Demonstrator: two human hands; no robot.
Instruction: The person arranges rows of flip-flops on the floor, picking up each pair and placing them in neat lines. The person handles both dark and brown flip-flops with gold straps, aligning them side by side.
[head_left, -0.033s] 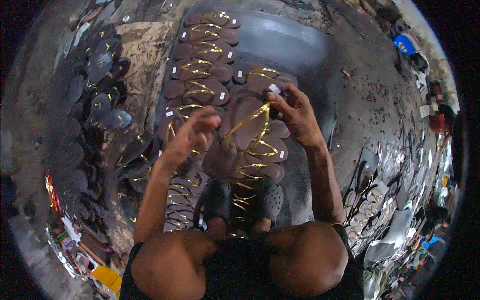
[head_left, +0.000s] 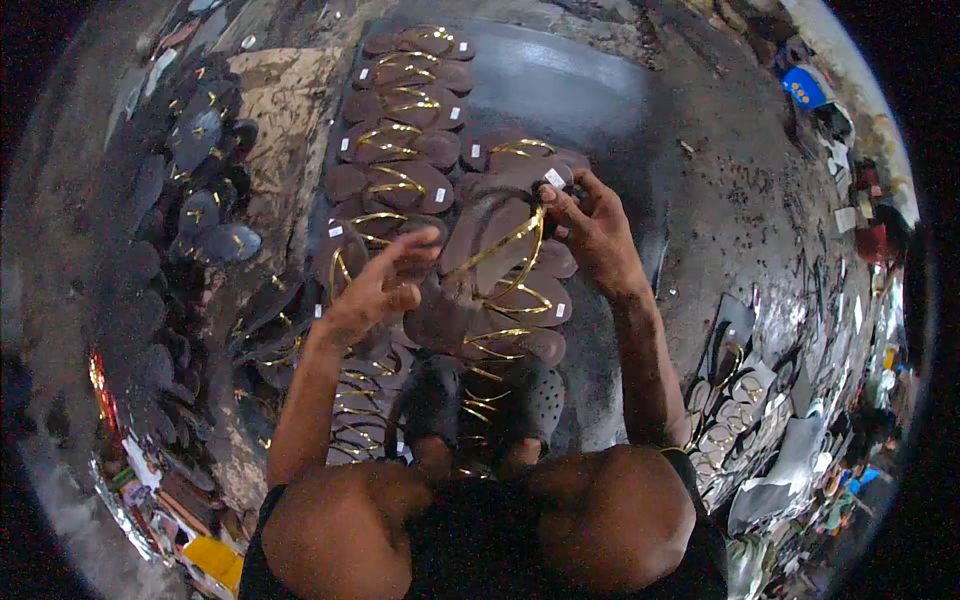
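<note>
A brown flip-flop (head_left: 490, 238) with gold straps hangs over the laid-out footwear, my right hand (head_left: 597, 232) pinching its upper end beside a small white sticker (head_left: 555, 178). Just left of that flip-flop is my left hand (head_left: 378, 280), fingers spread and holding nothing; whether the fingertips brush its edge I cannot tell. Beneath both hands lie matching brown flip-flops. One long column of them (head_left: 398, 142) runs away from me on the left, their gold straps up and white stickers on many. A shorter column (head_left: 535, 300) sits partly hidden under the held one.
A dark, shiny sheet (head_left: 560, 75) lies under the columns. To the left, dark flip-flops are heaped (head_left: 205, 190) near a tan board (head_left: 280, 110). Scraps and light-coloured footwear pieces (head_left: 735, 410) litter the right. My feet in perforated clogs (head_left: 543, 400) stand close by.
My left hand looks less blurred, its thumb now plainly apart from the fingers. The held flip-flop has shifted only slightly, with the right hand's pinch unchanged.
</note>
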